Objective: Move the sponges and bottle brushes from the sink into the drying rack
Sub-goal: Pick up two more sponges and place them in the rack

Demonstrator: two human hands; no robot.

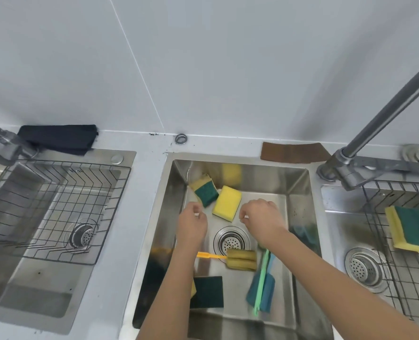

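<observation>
Both hands are low in the middle sink, empty, fingers loosely curled and holding nothing. The left hand sits just below a green-and-yellow sponge leaning in the far-left corner. A yellow sponge lies on the sink floor between the two hands, closest to the right hand.

Nearer the person, behind the hands: an orange-handled bottle brush with a yellow foam head, its handle partly hidden by the left forearm; a green-handled bottle brush with a blue foam head, beside the right forearm; a dark green sponge flat by the left forearm. The drain lies between the wrists.

Wire drying rack in the left basin holds nothing. A second rack at right holds two sponges.

Both forearms reach in from the near edge, palms down.
</observation>
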